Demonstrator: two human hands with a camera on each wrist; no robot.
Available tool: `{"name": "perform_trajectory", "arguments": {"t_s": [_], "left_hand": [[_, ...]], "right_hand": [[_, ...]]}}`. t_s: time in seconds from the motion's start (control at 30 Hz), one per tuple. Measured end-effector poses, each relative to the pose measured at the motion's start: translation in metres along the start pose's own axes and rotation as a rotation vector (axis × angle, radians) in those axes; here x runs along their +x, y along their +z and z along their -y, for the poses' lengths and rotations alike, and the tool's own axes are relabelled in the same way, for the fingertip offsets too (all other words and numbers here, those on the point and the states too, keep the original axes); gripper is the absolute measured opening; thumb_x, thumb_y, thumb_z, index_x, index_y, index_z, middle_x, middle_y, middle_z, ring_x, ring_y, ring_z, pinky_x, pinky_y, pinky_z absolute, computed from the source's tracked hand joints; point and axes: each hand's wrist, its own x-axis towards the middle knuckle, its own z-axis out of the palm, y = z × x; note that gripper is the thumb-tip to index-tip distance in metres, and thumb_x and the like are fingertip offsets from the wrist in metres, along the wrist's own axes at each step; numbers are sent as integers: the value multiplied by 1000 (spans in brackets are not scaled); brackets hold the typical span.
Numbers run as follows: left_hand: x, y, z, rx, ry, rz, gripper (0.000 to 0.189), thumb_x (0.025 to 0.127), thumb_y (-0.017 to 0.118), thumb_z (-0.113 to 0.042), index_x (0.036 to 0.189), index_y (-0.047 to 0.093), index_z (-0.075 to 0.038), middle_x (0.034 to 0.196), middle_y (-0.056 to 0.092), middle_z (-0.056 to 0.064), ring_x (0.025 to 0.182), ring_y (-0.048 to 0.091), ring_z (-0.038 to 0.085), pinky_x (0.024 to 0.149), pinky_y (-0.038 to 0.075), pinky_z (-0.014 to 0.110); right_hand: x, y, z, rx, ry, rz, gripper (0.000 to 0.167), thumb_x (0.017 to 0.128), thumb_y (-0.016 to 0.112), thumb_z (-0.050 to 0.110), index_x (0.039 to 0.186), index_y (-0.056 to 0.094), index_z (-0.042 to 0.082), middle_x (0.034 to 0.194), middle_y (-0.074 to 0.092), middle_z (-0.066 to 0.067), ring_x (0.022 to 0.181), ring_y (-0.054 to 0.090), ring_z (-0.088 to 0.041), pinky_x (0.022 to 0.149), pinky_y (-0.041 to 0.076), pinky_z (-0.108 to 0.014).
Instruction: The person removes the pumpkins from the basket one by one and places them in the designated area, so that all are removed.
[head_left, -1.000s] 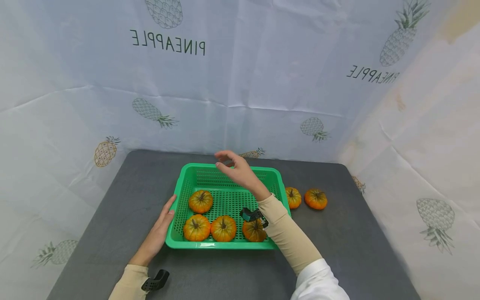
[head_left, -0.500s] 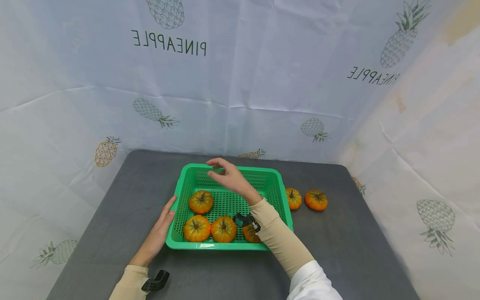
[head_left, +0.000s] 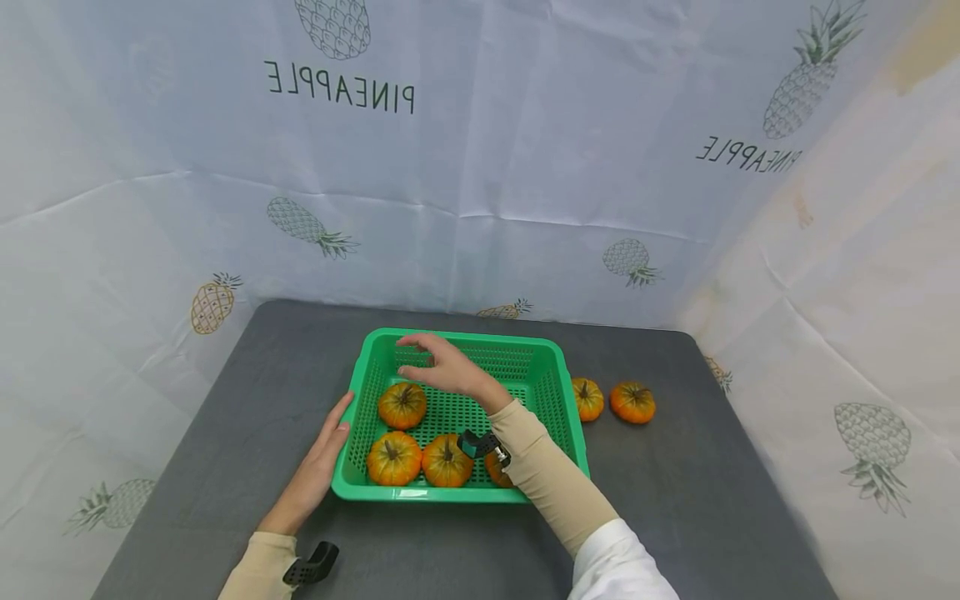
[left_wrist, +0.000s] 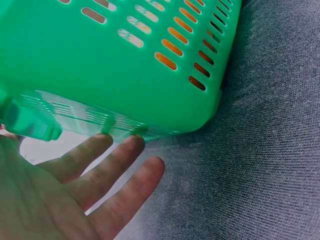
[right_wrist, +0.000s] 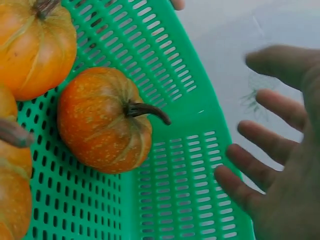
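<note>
The left hand (head_left: 311,475) rests flat, fingers straight, against the 9 o'clock wall of the green basket (head_left: 558,392) at the table's (head_left: 720,517) centre, while the right hand (head_left: 442,367), released and empty, hovers over the pumpkin (head_left: 402,403) at the basket's 10 o'clock.

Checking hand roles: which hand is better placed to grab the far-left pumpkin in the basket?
Probably the right hand: it hovers open just above that pumpkin, while the left hand rests against the basket.

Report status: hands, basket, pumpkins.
Left hand open, flat against green basket left wall. Right hand open, empty, above far-left pumpkin. Four pumpkins in basket, two on table to its right. Nothing in the way.
</note>
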Motion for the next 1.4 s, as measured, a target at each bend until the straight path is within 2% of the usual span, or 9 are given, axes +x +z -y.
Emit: {"name": "perform_trajectory", "arguments": {"t_s": [0.1,0.2,0.33,0.53,0.9,1.1,1.4], "left_hand": [[0,0,0,1,4,2,56,113,26,-42,164,6,-34,172,0,11,156,6,43,116,11,77],[0,0,0,3,3,7,56,112,26,-42,164,5,-36,172,-1,11,156,5,43,115,11,78],[1,0,-1,9,8,10,56,112,25,-43,164,5,-36,172,-1,11,156,5,44,114,11,78],[1,1,-1,11,4,9,56,113,25,-42,164,5,-34,172,-1,12,156,6,45,114,12,78],[2,2,2,-1,0,13,57,113,25,-42,165,4,-33,172,-2,12,156,5,45,115,11,78],[2,1,2,-4,12,15,56,113,25,-41,164,5,-34,172,-1,12,156,5,45,115,11,78],[1,-1,2,-3,20,7,56,113,26,-38,165,6,-31,172,-1,13,156,5,44,115,11,77]], "right_hand": [[1,3,-1,-86,0,85,55,103,61,26,152,44,8,159,40,-12,150,35,-33,120,35,-55],[2,6,-2,-152,-5,131,56,103,61,28,152,45,8,159,40,-11,151,33,-29,125,26,-55],[2,9,0,-202,-14,167,56,102,63,28,152,46,8,161,39,-10,153,30,-28,129,12,-55],[2,14,-3,-241,2,208,55,101,63,29,151,47,11,164,33,-13,156,24,-29,129,6,-56],[0,23,-12,-265,47,288,56,99,66,31,151,48,18,166,29,-12,156,20,-33,129,11,-56],[2,25,-17,-282,27,325,56,99,66,32,150,50,17,165,31,-13,155,24,-30,129,14,-53],[5,29,-20,-319,16,321,51,99,67,31,147,54,20,159,43,-7,150,34,-25,128,19,-48]]}}
